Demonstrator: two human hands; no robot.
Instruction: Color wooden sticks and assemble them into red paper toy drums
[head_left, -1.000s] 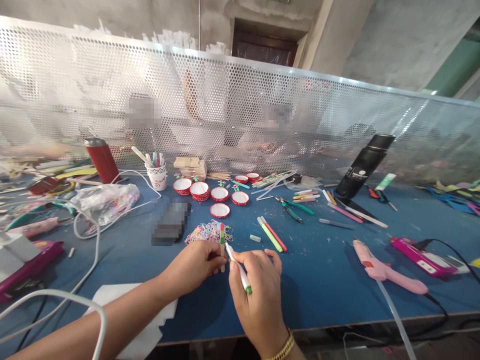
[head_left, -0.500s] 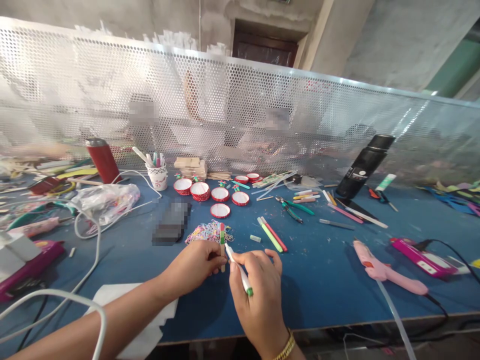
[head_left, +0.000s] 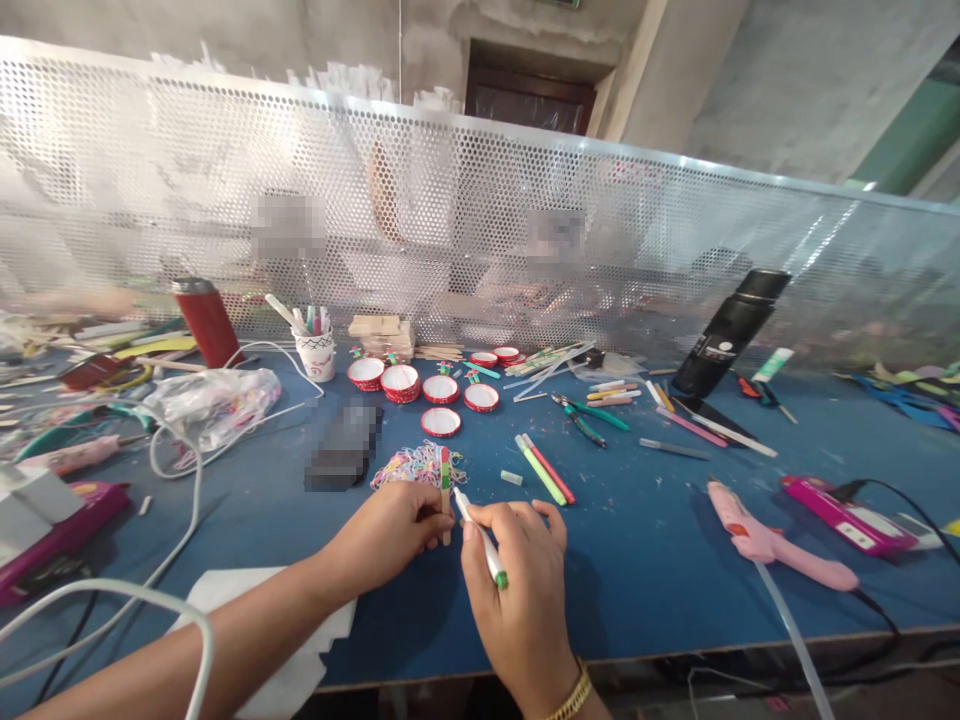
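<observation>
My left hand (head_left: 390,530) pinches a flat wooden stick (head_left: 445,478) with green and red colour on it, holding it upright on the blue table (head_left: 645,560). My right hand (head_left: 517,580) grips a white marker (head_left: 480,538) with a green end, its tip touching the stick. A pile of small coloured rubber bands (head_left: 416,465) lies just behind the stick. Two markers, green and red (head_left: 544,468), lie to the right of it.
Red-rimmed round lids (head_left: 420,385) sit further back, with a cup of pens (head_left: 315,350), a red flask (head_left: 204,320) and a black bottle (head_left: 724,335). A pink glue gun (head_left: 772,540) lies at right, white cable (head_left: 180,480) at left, and a perforated screen (head_left: 480,220) behind.
</observation>
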